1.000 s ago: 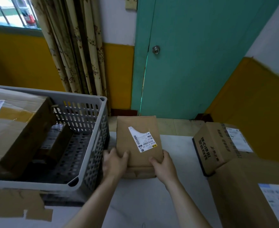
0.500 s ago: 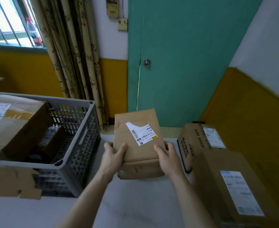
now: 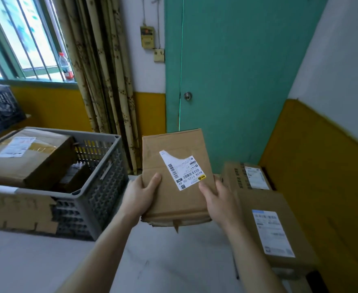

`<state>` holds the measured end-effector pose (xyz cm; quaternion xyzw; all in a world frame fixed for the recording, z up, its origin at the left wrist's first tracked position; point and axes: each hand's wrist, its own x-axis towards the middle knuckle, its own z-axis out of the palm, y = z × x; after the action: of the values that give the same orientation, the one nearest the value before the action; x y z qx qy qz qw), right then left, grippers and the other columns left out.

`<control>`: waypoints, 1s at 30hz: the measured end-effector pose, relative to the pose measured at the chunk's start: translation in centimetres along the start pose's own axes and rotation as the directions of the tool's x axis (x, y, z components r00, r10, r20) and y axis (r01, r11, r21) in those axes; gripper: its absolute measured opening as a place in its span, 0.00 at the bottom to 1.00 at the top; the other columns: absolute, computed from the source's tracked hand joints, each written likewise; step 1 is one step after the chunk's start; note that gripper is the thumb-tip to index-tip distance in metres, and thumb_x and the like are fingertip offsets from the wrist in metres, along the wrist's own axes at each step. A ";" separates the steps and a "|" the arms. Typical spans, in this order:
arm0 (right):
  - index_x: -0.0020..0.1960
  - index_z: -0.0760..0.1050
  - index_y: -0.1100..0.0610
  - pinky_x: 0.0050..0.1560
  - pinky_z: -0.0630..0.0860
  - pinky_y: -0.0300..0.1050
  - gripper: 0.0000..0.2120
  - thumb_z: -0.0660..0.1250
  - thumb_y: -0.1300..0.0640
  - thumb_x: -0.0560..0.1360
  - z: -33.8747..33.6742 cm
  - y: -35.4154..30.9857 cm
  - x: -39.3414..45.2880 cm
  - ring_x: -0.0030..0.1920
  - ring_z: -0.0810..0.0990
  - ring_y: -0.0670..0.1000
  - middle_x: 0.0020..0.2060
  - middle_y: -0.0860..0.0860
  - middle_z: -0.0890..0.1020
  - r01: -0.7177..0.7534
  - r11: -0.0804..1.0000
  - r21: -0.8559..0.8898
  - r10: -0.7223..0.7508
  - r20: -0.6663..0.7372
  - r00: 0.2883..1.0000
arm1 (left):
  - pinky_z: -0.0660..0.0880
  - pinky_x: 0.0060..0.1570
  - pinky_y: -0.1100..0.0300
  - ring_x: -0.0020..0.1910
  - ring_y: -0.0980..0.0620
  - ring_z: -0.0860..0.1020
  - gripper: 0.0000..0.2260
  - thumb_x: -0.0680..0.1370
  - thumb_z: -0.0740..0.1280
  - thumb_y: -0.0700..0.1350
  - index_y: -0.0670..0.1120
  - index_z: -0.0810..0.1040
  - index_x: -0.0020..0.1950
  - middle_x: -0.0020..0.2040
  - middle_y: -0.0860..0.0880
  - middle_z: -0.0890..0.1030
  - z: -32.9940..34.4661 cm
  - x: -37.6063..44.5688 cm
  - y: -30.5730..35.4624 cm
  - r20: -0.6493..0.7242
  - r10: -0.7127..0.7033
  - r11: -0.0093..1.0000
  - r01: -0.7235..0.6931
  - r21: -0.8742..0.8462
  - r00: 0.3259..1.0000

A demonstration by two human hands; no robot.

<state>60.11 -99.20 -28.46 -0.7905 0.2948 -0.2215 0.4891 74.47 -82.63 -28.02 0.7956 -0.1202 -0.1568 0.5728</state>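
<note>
From the head camera, both the left hand [image 3: 139, 194] and right hand [image 3: 218, 200] gripped the cardboard parcel [image 3: 173, 178], held above the white table [image 3: 163, 261]. A grey crate [image 3: 102, 187] of boxes stood just left; two stacked cartons [image 3: 264, 210] crowded its right.

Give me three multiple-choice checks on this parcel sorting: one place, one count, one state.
1. The grey crate stands where, relative to the held parcel? A left; B right; C beneath.
2. How many boxes lie right of the parcel? A none; B two; C five.
3. The parcel is: A inside the crate; B lying untouched; C gripped by both hands.
1 A: the crate sits beside the left hand. 2 B: a far box and a near box, past the right hand. 3 C: thumbs press its top face.
</note>
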 end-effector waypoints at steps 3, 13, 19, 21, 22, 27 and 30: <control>0.56 0.77 0.44 0.39 0.68 0.21 0.04 0.65 0.50 0.83 -0.3 -0.2 -1.1 0.44 0.75 0.26 0.47 0.35 0.80 0.003 1.000 0.014 -0.003 0.004 1.000 | 0.79 0.36 0.64 0.47 0.55 0.84 0.22 0.81 0.67 0.60 0.47 0.79 0.67 0.54 0.52 0.84 -0.7 -1.2 0.2 -0.015 0.047 0.999 -0.047 0.020 0.999; 0.48 0.78 0.42 0.55 0.76 0.48 0.09 0.63 0.39 0.81 2.5 -3.1 -3.4 0.51 0.80 0.45 0.48 0.40 0.84 0.004 0.999 0.035 -0.001 -0.077 0.997 | 0.72 0.35 0.60 0.43 0.57 0.80 0.19 0.78 0.64 0.68 0.53 0.71 0.50 0.47 0.55 0.81 -4.7 -1.7 0.2 -0.041 0.100 0.988 -0.094 0.121 0.994; 0.47 0.81 0.43 0.45 0.75 0.39 0.12 0.65 0.38 0.80 5.5 -4.8 -5.3 0.47 0.81 0.34 0.44 0.32 0.85 -0.056 0.997 0.060 0.062 -0.092 0.994 | 0.71 0.33 0.64 0.43 0.60 0.80 0.17 0.78 0.65 0.67 0.54 0.72 0.50 0.47 0.56 0.82 -8.6 -1.6 -1.5 -0.012 0.108 0.990 -0.107 0.090 0.994; 0.49 0.80 0.40 0.44 0.72 0.36 0.10 0.65 0.36 0.79 6.3 -5.7 -6.0 0.46 0.79 0.28 0.44 0.25 0.82 -0.051 0.996 0.077 0.060 -0.119 0.991 | 0.72 0.35 0.62 0.44 0.60 0.79 0.19 0.76 0.66 0.69 0.55 0.71 0.51 0.48 0.57 0.81 -9.8 -1.4 -1.6 -0.011 0.102 0.993 -0.101 0.058 0.995; 0.49 0.78 0.38 0.45 0.71 0.35 0.10 0.65 0.34 0.79 6.5 -6.1 -6.3 0.46 0.78 0.28 0.44 0.25 0.81 -0.048 0.996 0.074 0.058 -0.134 0.989 | 0.72 0.37 0.61 0.45 0.60 0.79 0.21 0.75 0.65 0.71 0.55 0.71 0.52 0.49 0.59 0.80 -10.2 -1.3 -1.6 -0.012 0.115 0.992 -0.114 0.052 0.993; 0.54 0.73 0.40 0.45 0.70 0.36 0.14 0.62 0.32 0.78 7.8 -6.9 -7.6 0.48 0.76 0.35 0.44 0.31 0.80 -0.052 0.998 0.020 0.055 -0.172 0.984 | 0.73 0.44 0.61 0.47 0.60 0.78 0.22 0.77 0.62 0.71 0.59 0.78 0.62 0.45 0.66 0.79 -11.7 -1.5 -1.7 0.042 0.260 0.956 -0.264 0.127 0.965; 0.52 0.75 0.42 0.45 0.71 0.39 0.17 0.62 0.30 0.76 7.7 -7.2 -8.3 0.51 0.79 0.39 0.42 0.32 0.83 -0.082 0.997 0.016 0.083 -0.179 0.980 | 0.73 0.41 0.65 0.48 0.64 0.79 0.20 0.78 0.63 0.69 0.59 0.78 0.62 0.47 0.66 0.80 -12.2 -1.8 -1.8 0.088 0.257 0.960 -0.265 0.090 0.962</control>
<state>60.77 -86.08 -25.77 -0.7522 0.3693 -0.2727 0.4727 77.58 -70.76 -25.93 0.7942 -0.2535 -0.1034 0.5425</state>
